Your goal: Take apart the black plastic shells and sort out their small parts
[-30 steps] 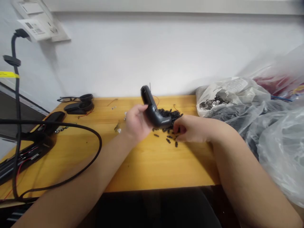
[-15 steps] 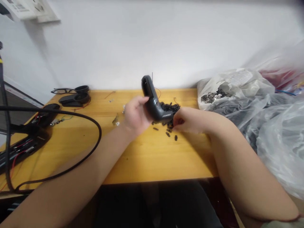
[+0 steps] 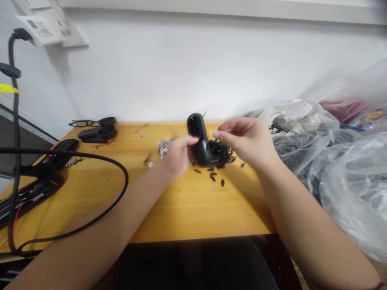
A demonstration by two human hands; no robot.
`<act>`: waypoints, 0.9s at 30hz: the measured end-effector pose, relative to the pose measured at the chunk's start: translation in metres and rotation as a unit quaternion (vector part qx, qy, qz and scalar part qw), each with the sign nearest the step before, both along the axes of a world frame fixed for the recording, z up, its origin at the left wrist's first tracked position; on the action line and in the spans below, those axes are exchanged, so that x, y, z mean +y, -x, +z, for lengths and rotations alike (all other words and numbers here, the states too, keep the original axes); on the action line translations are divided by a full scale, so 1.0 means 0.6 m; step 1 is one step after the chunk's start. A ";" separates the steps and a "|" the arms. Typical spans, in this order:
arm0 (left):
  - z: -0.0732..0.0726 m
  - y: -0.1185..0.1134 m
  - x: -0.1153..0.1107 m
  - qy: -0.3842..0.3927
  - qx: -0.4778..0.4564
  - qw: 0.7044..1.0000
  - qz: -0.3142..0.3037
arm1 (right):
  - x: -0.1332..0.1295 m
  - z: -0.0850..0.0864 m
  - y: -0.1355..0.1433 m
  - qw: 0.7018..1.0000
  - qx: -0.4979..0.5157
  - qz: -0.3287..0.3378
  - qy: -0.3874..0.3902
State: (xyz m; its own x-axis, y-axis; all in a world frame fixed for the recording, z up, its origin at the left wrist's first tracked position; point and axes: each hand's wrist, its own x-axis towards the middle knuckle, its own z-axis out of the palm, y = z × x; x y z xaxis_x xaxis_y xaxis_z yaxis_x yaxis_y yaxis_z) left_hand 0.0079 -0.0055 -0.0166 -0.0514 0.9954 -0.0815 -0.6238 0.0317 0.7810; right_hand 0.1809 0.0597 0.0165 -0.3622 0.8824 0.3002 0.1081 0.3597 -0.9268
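My left hand is wrapped round a black plastic housing, bent like an L, with the thumb on its near edge. The upper arm of the housing stands up and shows a long hollow opening. To its right is my right hand, thumb and index finger brought together in a pinch. Whatever lies between those fingertips is too small to make out. Beneath the right hand, partly behind the housing, lies a pile of small black plastic pieces. Several loose ones are scattered in front of it.
Small metal parts lie left of the housing. Black round-ended parts and glasses sit at the back left. A black cable loops over a long black casing. Plastic bags crowd the right side.
My right hand has lifted from the pile of black pieces and come up beside the housing. The housing has turned, so its hollow side faces me more. The camera view has tilted up slightly.
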 end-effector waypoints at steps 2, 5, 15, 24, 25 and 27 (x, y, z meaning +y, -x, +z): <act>-0.003 0.001 0.000 -0.012 0.011 1.000 -0.007 | -0.006 0.000 0.001 0.997 0.050 0.032 0.043; -0.006 0.001 0.000 -0.039 0.022 0.999 -0.012 | -0.015 0.002 0.005 0.989 0.078 0.083 0.093; -0.012 0.009 0.001 -0.040 0.017 0.998 0.054 | -0.031 -0.002 0.018 0.969 0.096 0.166 0.154; -0.009 0.006 -0.001 -0.054 0.023 0.998 0.020 | -0.026 -0.001 0.012 0.946 0.129 0.173 0.243; -0.008 0.005 -0.001 -0.059 0.024 0.998 0.011 | -0.025 -0.003 0.011 0.941 0.131 0.184 0.252; -0.008 0.004 -0.002 -0.062 0.027 0.998 -0.004 | -0.023 -0.007 0.011 0.935 0.130 0.200 0.263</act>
State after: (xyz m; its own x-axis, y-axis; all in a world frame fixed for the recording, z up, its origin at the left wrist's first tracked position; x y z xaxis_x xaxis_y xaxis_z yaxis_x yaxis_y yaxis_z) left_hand 0.0057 -0.0065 -0.0215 -0.0445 0.9980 0.0447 -0.5812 -0.0623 0.8114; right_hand 0.1744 0.0460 0.0121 -0.6696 0.7426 -0.0146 -0.1902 -0.1905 -0.9631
